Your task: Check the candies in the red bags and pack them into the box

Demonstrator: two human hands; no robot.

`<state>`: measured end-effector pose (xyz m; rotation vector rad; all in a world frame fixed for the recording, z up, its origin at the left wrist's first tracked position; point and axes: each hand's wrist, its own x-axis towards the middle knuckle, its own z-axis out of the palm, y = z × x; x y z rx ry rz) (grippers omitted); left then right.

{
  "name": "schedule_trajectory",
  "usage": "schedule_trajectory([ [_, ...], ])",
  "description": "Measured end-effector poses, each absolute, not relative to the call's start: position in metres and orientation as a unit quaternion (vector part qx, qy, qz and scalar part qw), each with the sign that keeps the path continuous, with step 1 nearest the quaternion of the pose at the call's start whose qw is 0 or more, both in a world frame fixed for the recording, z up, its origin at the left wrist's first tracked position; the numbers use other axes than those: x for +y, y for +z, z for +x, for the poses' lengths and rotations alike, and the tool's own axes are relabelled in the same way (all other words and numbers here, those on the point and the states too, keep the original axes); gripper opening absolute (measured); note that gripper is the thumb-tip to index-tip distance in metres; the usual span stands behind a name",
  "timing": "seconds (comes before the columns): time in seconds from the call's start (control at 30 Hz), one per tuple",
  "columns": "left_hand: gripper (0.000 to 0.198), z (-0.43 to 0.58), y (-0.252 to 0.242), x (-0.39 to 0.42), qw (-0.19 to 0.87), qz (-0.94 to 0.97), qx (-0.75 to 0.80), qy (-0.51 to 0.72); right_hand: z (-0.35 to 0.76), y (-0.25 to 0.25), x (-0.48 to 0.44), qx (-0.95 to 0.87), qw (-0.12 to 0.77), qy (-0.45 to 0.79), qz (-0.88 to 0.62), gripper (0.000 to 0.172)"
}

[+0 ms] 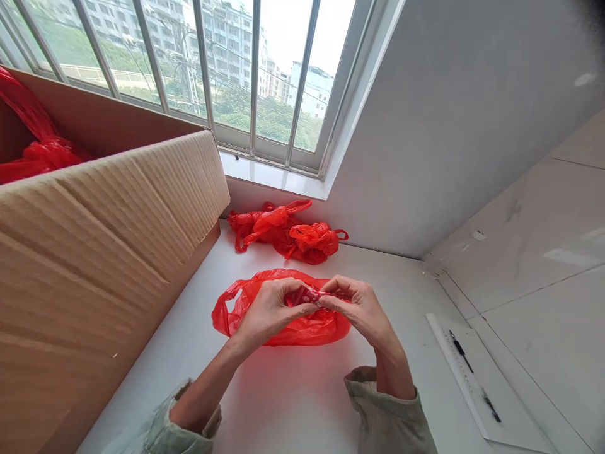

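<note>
A small dark red packet with pale print (307, 295) is pinched between my two hands, low over the middle of the table. My left hand (276, 302) grips its left part with thumb and fingers. On the other side, my right hand (352, 302) closes thumb and fingertips on its right end. Beneath both hands a red plastic bag (302, 331) lies spread on the white table, one handle loop sticking out at the left. What the bag holds is hidden by my hands.
Several knotted red bags (293, 230) lie against the wall below the barred window. A large cardboard box (118, 252) fills the left side, with another red bag (42, 148) inside. At the right lie white paper (491, 391) and a black pen (460, 353) with its cap (491, 407).
</note>
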<state>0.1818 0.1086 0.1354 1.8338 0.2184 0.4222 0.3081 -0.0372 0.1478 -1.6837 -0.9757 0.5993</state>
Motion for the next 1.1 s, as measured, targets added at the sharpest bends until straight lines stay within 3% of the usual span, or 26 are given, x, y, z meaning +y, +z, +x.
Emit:
schedule_trajectory([
  [0.4,0.017,0.181,0.136,0.113,0.586,0.765,0.133,0.232,0.299,0.149,-0.030,-0.422,0.512,0.243,-0.708,0.012],
  [0.73,0.021,0.183,0.136,0.111,0.687,0.682,0.139,0.209,0.301,0.147,-0.031,-0.391,0.549,0.285,-0.682,0.010],
  [0.97,0.022,0.181,0.141,0.106,0.629,0.735,0.155,0.203,0.302,0.147,-0.031,-0.393,0.537,0.344,-0.663,0.014],
  [1.1,0.033,0.180,0.136,0.111,0.703,0.681,0.130,0.157,0.302,0.151,-0.035,-0.445,0.535,0.249,-0.674,0.010],
])
